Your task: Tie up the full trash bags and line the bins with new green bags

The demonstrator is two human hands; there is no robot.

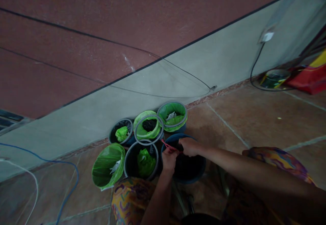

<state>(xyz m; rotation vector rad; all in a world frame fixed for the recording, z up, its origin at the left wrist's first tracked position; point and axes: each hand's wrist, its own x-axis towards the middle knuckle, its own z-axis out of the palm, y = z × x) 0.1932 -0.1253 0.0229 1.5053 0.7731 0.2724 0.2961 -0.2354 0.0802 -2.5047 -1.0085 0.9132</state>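
Note:
My left hand and my right hand meet over a dark blue bucket on the tiled floor. Both are closed in a pinch on a thin red band stretched between them above the bucket's rim. The bucket's inside looks dark; what lines it I cannot make out. Right beside it stand several small bins: one with a grey rim and a green bag inside, one green-lined and tilted, and three at the back.
A grey and maroon wall runs behind the bins. A blue cable and a white cable lie on the floor at left. A black cable, a round tin and red-yellow items sit at right.

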